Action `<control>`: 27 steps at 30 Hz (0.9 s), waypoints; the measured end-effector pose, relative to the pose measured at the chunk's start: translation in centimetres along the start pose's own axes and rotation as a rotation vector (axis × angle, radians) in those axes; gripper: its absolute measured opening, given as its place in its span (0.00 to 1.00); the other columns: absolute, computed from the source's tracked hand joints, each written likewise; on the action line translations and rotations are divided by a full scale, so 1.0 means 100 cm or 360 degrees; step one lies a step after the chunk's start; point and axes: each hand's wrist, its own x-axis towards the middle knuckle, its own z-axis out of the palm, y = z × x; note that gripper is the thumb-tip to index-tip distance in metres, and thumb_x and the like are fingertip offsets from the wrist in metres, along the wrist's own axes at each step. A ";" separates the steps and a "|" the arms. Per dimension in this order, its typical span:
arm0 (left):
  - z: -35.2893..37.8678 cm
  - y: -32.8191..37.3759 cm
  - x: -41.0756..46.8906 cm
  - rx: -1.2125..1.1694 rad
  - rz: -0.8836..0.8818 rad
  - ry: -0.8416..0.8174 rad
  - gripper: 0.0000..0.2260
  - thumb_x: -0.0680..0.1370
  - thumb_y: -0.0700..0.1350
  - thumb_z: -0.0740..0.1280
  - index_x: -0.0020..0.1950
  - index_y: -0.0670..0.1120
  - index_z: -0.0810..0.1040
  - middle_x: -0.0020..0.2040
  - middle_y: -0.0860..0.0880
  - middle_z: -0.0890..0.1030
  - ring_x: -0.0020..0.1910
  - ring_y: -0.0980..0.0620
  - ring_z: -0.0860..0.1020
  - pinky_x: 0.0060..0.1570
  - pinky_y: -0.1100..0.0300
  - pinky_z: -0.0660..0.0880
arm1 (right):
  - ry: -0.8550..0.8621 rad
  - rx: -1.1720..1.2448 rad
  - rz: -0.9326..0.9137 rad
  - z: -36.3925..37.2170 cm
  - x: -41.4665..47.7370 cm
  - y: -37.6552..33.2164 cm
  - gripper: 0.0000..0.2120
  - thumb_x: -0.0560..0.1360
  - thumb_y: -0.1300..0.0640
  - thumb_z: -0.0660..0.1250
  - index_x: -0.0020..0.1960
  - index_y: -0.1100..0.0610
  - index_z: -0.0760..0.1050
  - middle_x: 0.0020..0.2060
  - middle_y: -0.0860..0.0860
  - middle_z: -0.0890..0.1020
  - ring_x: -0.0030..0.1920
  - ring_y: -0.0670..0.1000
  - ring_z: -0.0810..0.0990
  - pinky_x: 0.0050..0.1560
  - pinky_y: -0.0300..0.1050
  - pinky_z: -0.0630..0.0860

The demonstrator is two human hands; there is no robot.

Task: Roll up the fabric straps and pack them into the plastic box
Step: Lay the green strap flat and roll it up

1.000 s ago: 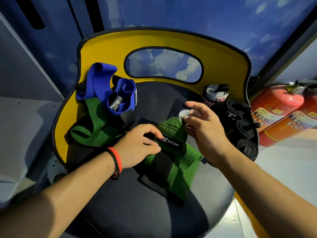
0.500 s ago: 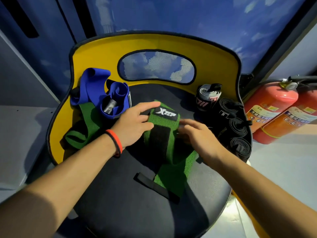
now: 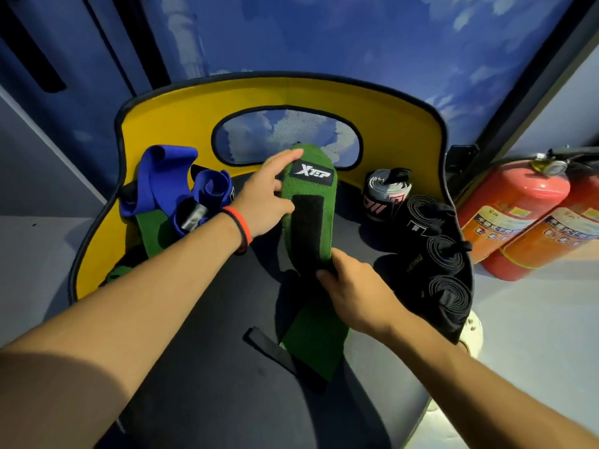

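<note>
Left hand (image 3: pixel 265 199): fingers nearly straight, laid against the left edge of the green strap (image 3: pixel 311 196) beside its white-lettered label; a thumb pinch cannot be confirmed. Right hand (image 3: pixel 353 286): fingers curled round the same strap lower down, just below the black hook-and-loop patch (image 3: pixel 308 228). The strap is stretched lengthwise between the two hands, judged so that it is flattened and straightened before rolling is begun. Its tail and black thumb loop (image 3: pixel 269 348) are left lying on the chair seat (image 3: pixel 210 400).

Rolled items: one grey-and-pink roll (image 3: pixel 387 192) and three black rolls (image 3: pixel 444 254), stood in a row along the seat's right edge, presumably set aside until packed.

Unrolled items: blue straps (image 3: pixel 162 176) and a second green strap (image 3: pixel 150 228), heaped at the left against the yellow backrest (image 3: pixel 181 118).

No plastic box is seen. Two fire extinguishers (image 3: pixel 512 215) are stood on the floor at the right. Rolling is judged roughly half done; packing is not yet evident.
</note>
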 end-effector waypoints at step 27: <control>0.019 -0.029 -0.018 0.1255 -0.0260 -0.0026 0.10 0.79 0.46 0.65 0.51 0.58 0.84 0.58 0.52 0.83 0.55 0.46 0.80 0.59 0.52 0.77 | 0.0154 -0.0592 -0.0532 0.015 -0.054 -0.010 0.11 0.79 0.47 0.63 0.47 0.52 0.79 0.46 0.49 0.76 0.48 0.55 0.77 0.41 0.53 0.78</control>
